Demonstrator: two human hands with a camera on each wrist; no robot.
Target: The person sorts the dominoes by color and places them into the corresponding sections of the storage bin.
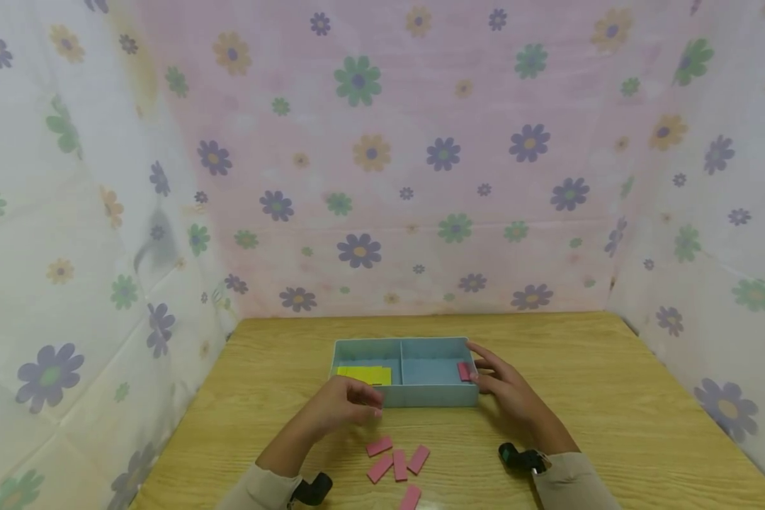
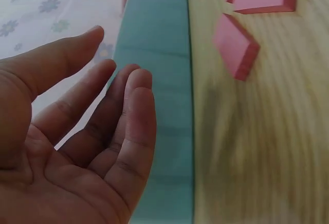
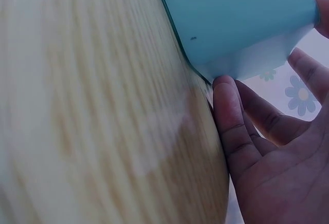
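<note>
A pale blue two-compartment box (image 1: 430,396) sits on the table. My right hand (image 1: 510,393) holds its right end, fingers against the outer end wall (image 3: 247,62) and thumb at the rim. Just in front of the box's left half, my left hand (image 1: 341,405) is held with loosely bent fingers and nothing between them; the left wrist view shows its palm (image 2: 77,183). Yellow pieces (image 1: 363,375) lie in the left compartment. One pink block (image 1: 464,372) rests by the right wall of the other compartment. Several flat pink blocks (image 1: 400,465) lie on the table before the box.
The wooden table (image 1: 280,354) reaches back to a flowered cloth (image 1: 421,212), which also hangs on both sides. Each wrist carries a black camera mount, such as the right one (image 1: 519,458).
</note>
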